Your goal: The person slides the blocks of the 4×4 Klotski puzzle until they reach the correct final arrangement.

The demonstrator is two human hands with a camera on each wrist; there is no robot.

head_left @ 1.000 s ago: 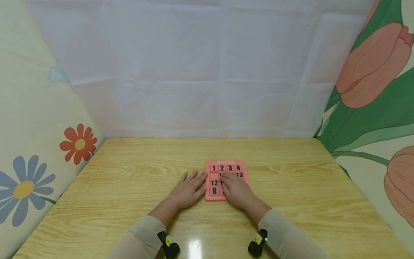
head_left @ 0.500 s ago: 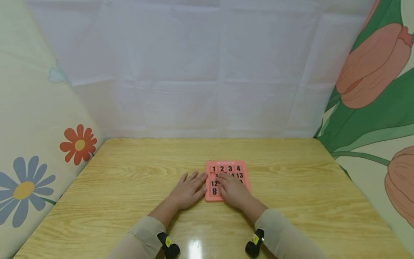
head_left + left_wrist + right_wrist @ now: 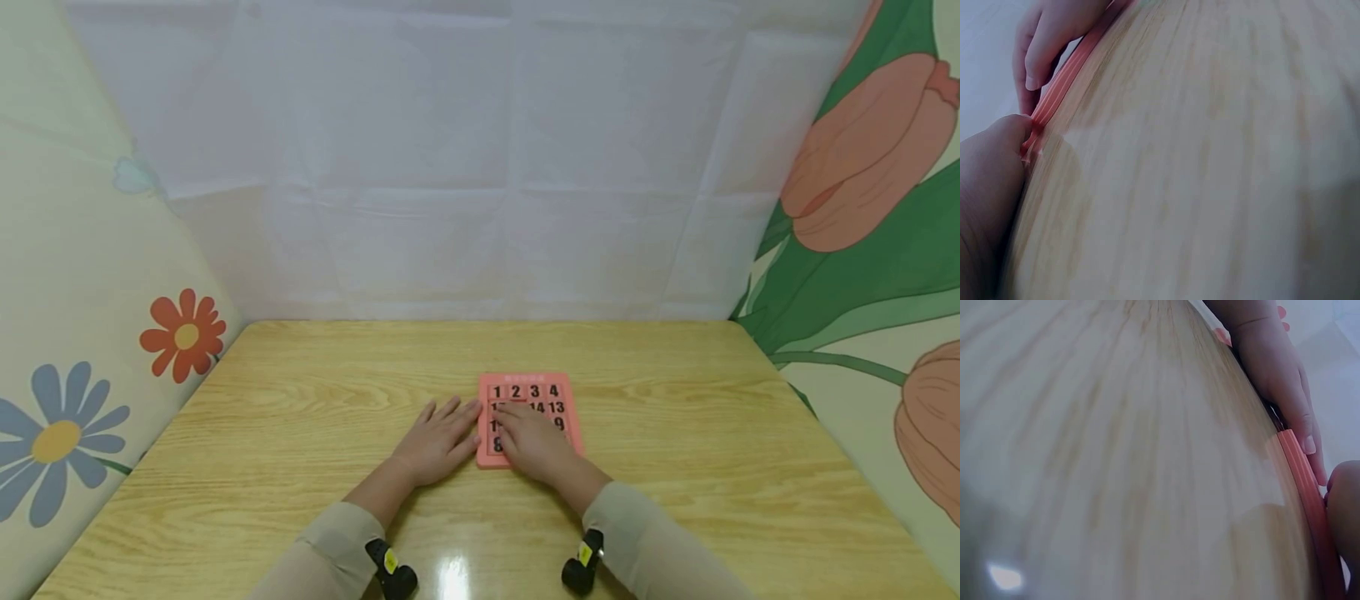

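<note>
A pink sliding number puzzle (image 3: 525,378) lies flat on the table. Its top row reads 1, 2, 3, 4; below, 14, 13, 9 and part of an 8 show. My left hand (image 3: 432,444) lies along the puzzle's left side, its fingers extended and the tips touching the frame. Over the tiles rests my right hand (image 3: 536,442), fingers reaching left onto the second row; it hides several tiles in the middle and lower right. The left wrist view shows the puzzle's pink edge (image 3: 1075,65) at the left thumb, and the right wrist view shows the right thumb (image 3: 1342,512) beside that edge.
The wood-grain table (image 3: 300,375) stretches out on all sides of the puzzle. Behind it hangs a white cloth (image 3: 450,167). Flower-patterned cloths (image 3: 60,250) close off both sides. Each wrist wears a small black camera (image 3: 393,571).
My right hand has moved left across the puzzle. A second-row tile has slid left with it into the gap under the 1. The left hand stays in place.
</note>
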